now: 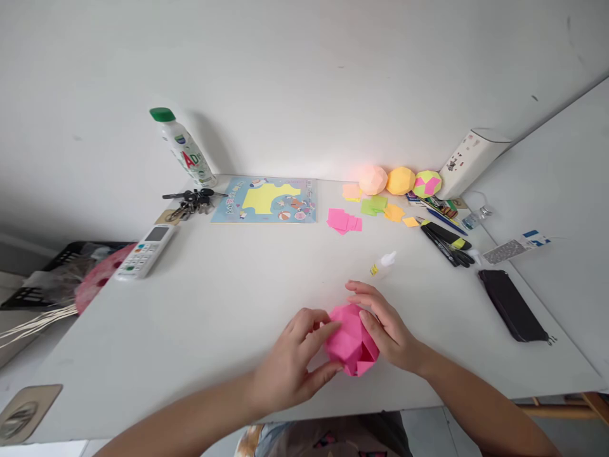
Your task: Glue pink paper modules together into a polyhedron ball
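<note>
A pink folded-paper ball (346,335) is held between both hands close to the table's front edge. An opening with loose flaps shows on its lower right side. My left hand (302,358) grips the ball from the left, fingers curled on its top and thumb at its lower edge. From the right, my right hand (387,327) cups it, with the thumb pressed on top and the other fingers reaching past the far side. Just beyond the right hand lie a small white bottle (387,259) and its yellow tip. Pink paper squares (343,220) lie farther back.
Finished paper balls (400,181) line the wall beside a white cylinder (471,164). Pens and scissors (459,257) and a black pouch (512,306) are at right. A phone handset (145,252), keys (194,202), a bottle (188,152) and a blue sheet (228,209) are at left.
</note>
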### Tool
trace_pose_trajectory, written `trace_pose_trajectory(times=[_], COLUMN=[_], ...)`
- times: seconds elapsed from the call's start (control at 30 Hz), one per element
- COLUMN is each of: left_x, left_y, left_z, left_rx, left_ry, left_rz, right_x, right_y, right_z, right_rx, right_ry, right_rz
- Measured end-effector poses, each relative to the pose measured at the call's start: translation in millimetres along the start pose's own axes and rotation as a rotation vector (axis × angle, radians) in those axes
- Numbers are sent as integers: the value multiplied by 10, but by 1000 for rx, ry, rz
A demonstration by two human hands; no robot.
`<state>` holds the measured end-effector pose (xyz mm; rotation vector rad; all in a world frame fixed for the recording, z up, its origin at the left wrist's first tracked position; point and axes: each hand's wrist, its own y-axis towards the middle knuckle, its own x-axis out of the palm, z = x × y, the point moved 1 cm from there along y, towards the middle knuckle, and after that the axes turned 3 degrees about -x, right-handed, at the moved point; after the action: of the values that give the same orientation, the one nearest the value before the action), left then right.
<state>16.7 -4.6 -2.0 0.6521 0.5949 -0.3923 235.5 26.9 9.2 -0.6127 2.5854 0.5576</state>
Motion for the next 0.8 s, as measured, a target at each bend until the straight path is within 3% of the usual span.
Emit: trace_pose_trajectory(times=[0.2, 0.37, 0.47, 0.6, 0.8], left_x=[30, 110, 162, 151, 121], left_y=[-17, -23, -31, -34, -53], left_z=[-2, -52, -82, -89, -82], left_rx=[66, 139, 129, 7, -170], left_ry=[152, 201, 241, 236, 254], left_rz=[72, -113, -116, -21, 47], right_x=[58, 101, 71, 20, 44], right_y=[7, 48, 42, 17, 7], right_z=[21, 16, -14, -86, -139], right_rx=[-41, -114, -152, -194, -256], right_ry=[-79, -120, -139, -211, -356], right_rz=[157, 245, 269, 283, 205])
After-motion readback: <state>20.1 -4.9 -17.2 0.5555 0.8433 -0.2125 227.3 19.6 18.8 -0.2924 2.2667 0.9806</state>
